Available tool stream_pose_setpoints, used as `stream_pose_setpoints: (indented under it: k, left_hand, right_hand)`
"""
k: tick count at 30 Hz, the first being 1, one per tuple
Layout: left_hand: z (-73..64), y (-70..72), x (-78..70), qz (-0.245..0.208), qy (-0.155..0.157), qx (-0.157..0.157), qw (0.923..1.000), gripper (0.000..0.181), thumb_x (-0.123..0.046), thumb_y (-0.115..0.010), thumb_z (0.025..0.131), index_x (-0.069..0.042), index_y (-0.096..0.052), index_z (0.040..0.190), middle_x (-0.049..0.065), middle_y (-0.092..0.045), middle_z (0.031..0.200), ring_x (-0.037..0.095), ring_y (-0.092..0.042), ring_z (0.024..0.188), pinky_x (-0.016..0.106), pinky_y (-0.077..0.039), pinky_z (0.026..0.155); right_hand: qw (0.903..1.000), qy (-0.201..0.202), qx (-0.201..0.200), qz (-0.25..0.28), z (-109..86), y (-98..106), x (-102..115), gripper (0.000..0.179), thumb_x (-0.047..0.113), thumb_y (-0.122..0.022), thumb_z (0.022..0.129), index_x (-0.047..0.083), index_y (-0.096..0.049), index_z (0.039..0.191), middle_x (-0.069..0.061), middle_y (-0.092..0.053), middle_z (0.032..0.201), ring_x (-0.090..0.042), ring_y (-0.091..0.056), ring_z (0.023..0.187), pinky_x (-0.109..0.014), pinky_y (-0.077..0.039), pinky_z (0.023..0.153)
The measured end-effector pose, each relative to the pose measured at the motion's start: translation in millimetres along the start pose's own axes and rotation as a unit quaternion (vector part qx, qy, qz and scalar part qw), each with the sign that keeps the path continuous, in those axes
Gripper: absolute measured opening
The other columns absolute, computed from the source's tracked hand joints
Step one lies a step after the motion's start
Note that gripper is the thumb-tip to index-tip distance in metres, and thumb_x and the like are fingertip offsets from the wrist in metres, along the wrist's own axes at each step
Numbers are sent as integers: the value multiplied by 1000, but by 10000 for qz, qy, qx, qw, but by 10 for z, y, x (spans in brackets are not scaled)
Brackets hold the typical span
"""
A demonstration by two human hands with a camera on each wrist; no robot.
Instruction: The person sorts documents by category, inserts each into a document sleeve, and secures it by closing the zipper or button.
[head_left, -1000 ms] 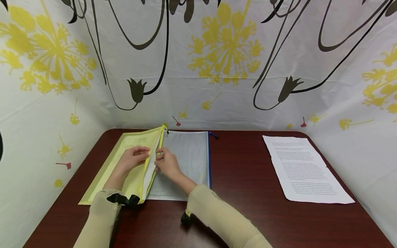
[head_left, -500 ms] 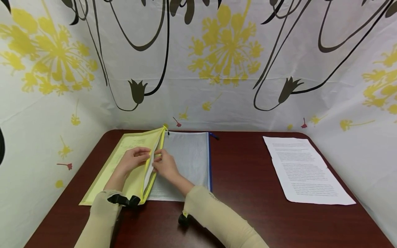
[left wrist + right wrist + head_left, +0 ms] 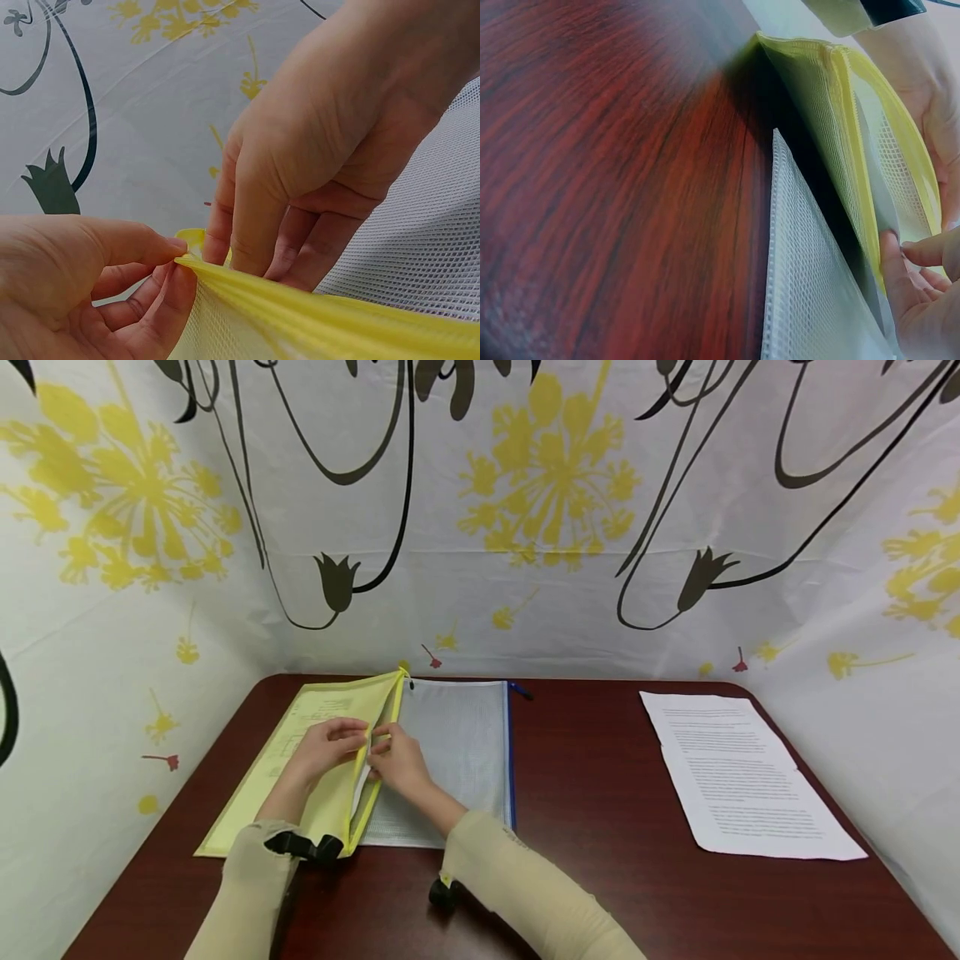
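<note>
A yellow mesh zipper pouch (image 3: pixel 326 789) lies at the left of the table, its right side raised and parted. Printing shows through its front. My left hand (image 3: pixel 322 752) pinches the upper yellow edge between thumb and fingers, as the left wrist view (image 3: pixel 97 285) shows close up. White paper (image 3: pixel 362 783) shows as a narrow strip inside the opening. There, my right hand (image 3: pixel 405 764) pinches the paper's edge with its fingertips, which dip partly out of sight into the pouch. The paper (image 3: pixel 877 169) also stands between the two yellow edges in the right wrist view.
Partly under the yellow pouch lies a pale mesh pouch (image 3: pixel 457 760) with a blue edge; a blue zipper pull (image 3: pixel 520 691) sticks out at its top corner. Printed sheets (image 3: pixel 738 772) lie on the right of the dark wooden table (image 3: pixel 585 793). A patterned curtain (image 3: pixel 570 610) surrounds the table.
The white strip in the opening has become narrower as the paper has sunk deeper into the yellow pouch. My right hand has moved slightly left, close to my left hand, which keeps its hold.
</note>
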State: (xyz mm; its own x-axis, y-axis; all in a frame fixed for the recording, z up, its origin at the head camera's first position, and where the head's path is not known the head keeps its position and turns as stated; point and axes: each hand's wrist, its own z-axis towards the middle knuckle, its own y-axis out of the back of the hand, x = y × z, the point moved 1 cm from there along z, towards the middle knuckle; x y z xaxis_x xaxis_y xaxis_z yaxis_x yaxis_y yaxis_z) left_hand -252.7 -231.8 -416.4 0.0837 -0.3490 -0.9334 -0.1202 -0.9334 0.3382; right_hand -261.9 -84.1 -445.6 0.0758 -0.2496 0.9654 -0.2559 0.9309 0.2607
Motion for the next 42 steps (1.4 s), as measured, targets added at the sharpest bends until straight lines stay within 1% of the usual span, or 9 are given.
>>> stream_pose_setpoints:
  k: [5, 13, 21, 28, 33, 37, 42]
  left_hand:
    - [-8, -3, 2, -3, -9, 12, 10000, 45, -19, -60, 100, 5, -52, 138, 17, -62, 127, 1, -60, 96, 26, -57, 92]
    - [-17, -10, 3, 12, -24, -17, 10000, 46, -21, -60, 100, 4, -52, 138, 21, -60, 131, 5, -62, 101, 29, -57, 93]
    - [-20, -18, 18, 11, -12, -46, 10000, 46, -21, -60, 100, 4, -52, 137, 22, -60, 132, 5, -62, 101, 30, -57, 93]
    - [-24, -15, 21, 12, -3, -31, 10000, 46, -21, -60, 100, 4, -52, 138, 24, -58, 134, 7, -62, 103, 32, -57, 95]
    - [-22, -12, 21, 50, -25, -48, 10000, 45, -20, -60, 100, 4, -52, 137, 25, -57, 134, 8, -62, 103, 34, -57, 96]
    - [-19, -15, 20, 47, -21, -79, 10000, 43, -18, -59, 100, 5, -53, 136, 26, -58, 133, 7, -63, 101, 32, -57, 94]
    - [-10, -17, 29, 25, 13, -104, 9999, 42, -17, -59, 100, 6, -53, 135, 27, -58, 132, 2, -62, 96, 28, -58, 90]
  right_hand:
    - [10000, -28, 30, 76, -6, -1, -6, 38, -6, -68, 87, 2, -58, 123, -14, -72, 96, -14, -67, 66, -23, -59, 58]
    - [9998, -110, 72, 170, -6, 29, -10, 40, -6, -70, 86, 0, -58, 123, -15, -71, 97, -13, -67, 69, -23, -60, 59]
    - [9995, -205, 81, 242, -6, 48, -35, 41, -8, -70, 85, 0, -58, 123, -14, -70, 97, -13, -67, 66, -23, -60, 59]
    - [9995, -206, 128, 187, -7, 80, -55, 41, -8, -70, 85, 0, -58, 124, -15, -71, 98, -14, -68, 64, -23, -60, 58]
    - [9997, -117, 149, 159, -23, 116, -48, 40, -8, -68, 86, -2, -58, 124, -17, -72, 98, -14, -68, 66, -23, -60, 59]
    - [9996, -93, 166, 189, -31, 149, -47, 39, -7, -67, 86, -4, -58, 124, -19, -73, 100, -16, -70, 69, -23, -60, 60]
    - [9995, -96, 228, 170, -30, 184, -66, 39, -6, -67, 87, -4, -57, 124, -20, -73, 102, -19, -72, 68, -26, -61, 61]
